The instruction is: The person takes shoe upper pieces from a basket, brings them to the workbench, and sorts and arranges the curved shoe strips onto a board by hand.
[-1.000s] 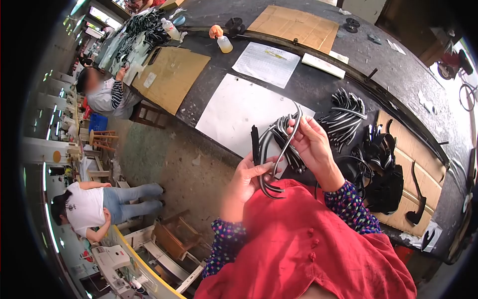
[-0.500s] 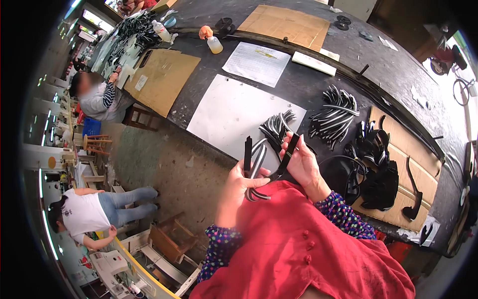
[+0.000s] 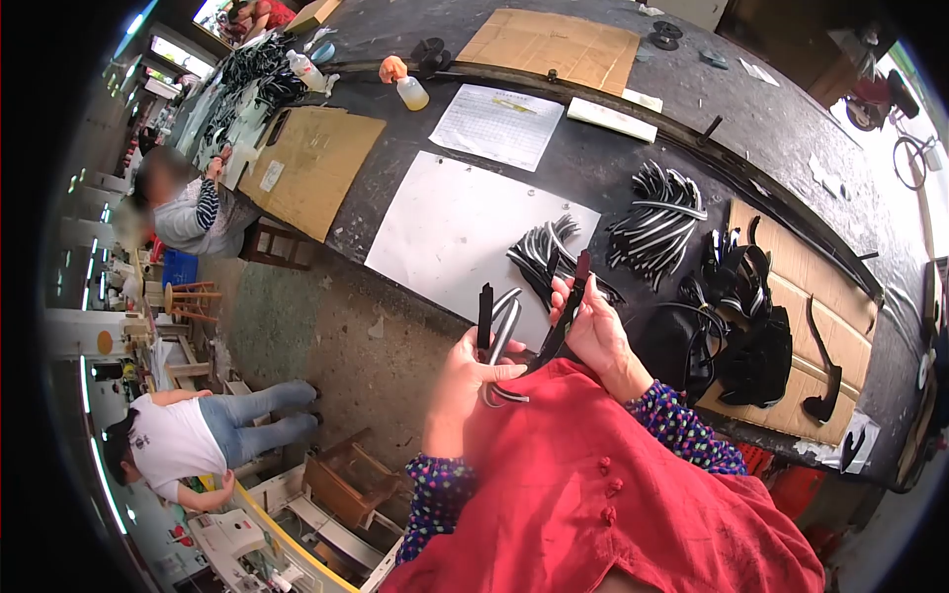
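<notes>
My left hand point(image 3: 467, 378) is closed around a flat black strip point(image 3: 485, 314) and a black-and-white piped strip point(image 3: 507, 331) that loops out between the fingers. Pinched in my right hand point(image 3: 596, 336) is a dark strip point(image 3: 568, 311), slanting upward, its upper tip reddish in the light. Its lower end runs down toward the left hand; whether both strips are one piece I cannot tell. Just beyond the hands, a small bundle of piped strips point(image 3: 542, 245) lies on the edge of a white sheet point(image 3: 445, 217). A larger tied bundle point(image 3: 655, 225) rests to its right.
Black pieces point(image 3: 756, 346) and a curved black strip point(image 3: 822, 366) lie on cardboard point(image 3: 850, 326) at right. Farther off are a printed paper point(image 3: 499, 127), a bottle of yellowish liquid point(image 3: 411, 94) and more cardboard point(image 3: 321, 168). Co-workers are at left, one seated point(image 3: 198, 212), one standing point(image 3: 183, 435).
The strip in my right hand has turned, its upper tip now reddish and more upright. Both hands keep hold. The standing person's arm has lowered, and the view has shifted slightly.
</notes>
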`<action>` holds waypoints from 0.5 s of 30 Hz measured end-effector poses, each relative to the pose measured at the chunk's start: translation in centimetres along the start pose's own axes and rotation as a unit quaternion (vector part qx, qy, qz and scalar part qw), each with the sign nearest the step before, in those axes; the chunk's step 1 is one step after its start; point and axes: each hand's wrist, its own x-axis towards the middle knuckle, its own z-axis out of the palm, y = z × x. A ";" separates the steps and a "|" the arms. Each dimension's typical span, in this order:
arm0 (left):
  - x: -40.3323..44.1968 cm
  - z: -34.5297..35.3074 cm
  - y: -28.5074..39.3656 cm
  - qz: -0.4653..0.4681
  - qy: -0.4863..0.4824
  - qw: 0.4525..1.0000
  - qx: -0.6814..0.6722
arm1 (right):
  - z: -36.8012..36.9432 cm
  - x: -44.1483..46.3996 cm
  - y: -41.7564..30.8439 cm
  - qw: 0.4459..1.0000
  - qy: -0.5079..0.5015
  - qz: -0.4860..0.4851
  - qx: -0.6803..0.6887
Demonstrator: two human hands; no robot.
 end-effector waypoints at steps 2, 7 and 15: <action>0.0 -0.1 -0.1 -0.002 0.001 1.000 -0.009 | -0.3 0.1 0.1 1.000 0.001 0.000 0.000; -0.1 -0.5 -0.2 -0.001 0.004 0.999 -0.032 | -0.7 0.2 0.3 1.000 -0.010 -0.001 0.008; -0.1 -0.9 -0.7 0.010 0.020 0.999 -0.037 | -0.9 0.2 0.5 1.000 -0.005 0.002 0.001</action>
